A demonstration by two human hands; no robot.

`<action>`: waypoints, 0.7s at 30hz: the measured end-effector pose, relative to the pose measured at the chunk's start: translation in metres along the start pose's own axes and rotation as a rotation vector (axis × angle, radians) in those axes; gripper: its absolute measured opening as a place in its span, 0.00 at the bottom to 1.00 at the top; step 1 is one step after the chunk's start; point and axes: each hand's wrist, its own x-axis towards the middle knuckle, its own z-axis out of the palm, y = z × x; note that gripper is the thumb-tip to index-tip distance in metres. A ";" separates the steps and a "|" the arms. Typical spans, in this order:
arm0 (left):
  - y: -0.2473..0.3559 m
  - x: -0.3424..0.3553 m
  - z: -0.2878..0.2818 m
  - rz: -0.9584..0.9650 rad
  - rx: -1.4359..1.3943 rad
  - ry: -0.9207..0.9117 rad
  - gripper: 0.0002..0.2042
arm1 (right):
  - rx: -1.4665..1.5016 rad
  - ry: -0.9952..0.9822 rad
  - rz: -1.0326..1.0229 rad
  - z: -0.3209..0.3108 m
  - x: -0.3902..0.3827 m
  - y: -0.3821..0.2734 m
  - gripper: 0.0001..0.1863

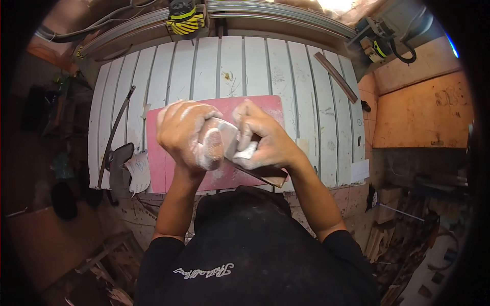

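My left hand [186,130], coated in white dust, is closed round a pale, dusty block-like piece [230,138] with a flat side. My right hand [268,135], also dusty, is beside it with its fingers curled in a pinch. A small white piece [248,152] shows between the right thumb and fingers; its kind is unclear. Below the right hand a brown wooden piece [276,179] sticks out toward me. Whether it joins the pale block is hidden by my fingers. Both hands are above a pink-red sheet [168,171] spotted with white dust.
The sheet lies on a white slatted bench [245,66]. At its left are a long metal clamp [118,120] and a whitish cloth or glove [138,171]. A brown wooden strip [335,76] lies far right. Beyond runs a metal rail [275,11] with a yellow-and-black tool [185,21].
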 end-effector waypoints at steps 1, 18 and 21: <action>-0.004 0.002 0.001 0.011 -0.011 0.008 0.22 | -0.001 0.043 -0.004 0.000 0.002 -0.002 0.18; 0.046 -0.057 0.016 -0.127 0.147 -0.145 0.62 | -0.191 0.528 0.134 0.005 -0.051 -0.008 0.17; 0.053 -0.059 0.020 -0.205 0.117 -0.150 0.62 | -0.076 0.627 0.258 0.013 -0.057 -0.001 0.14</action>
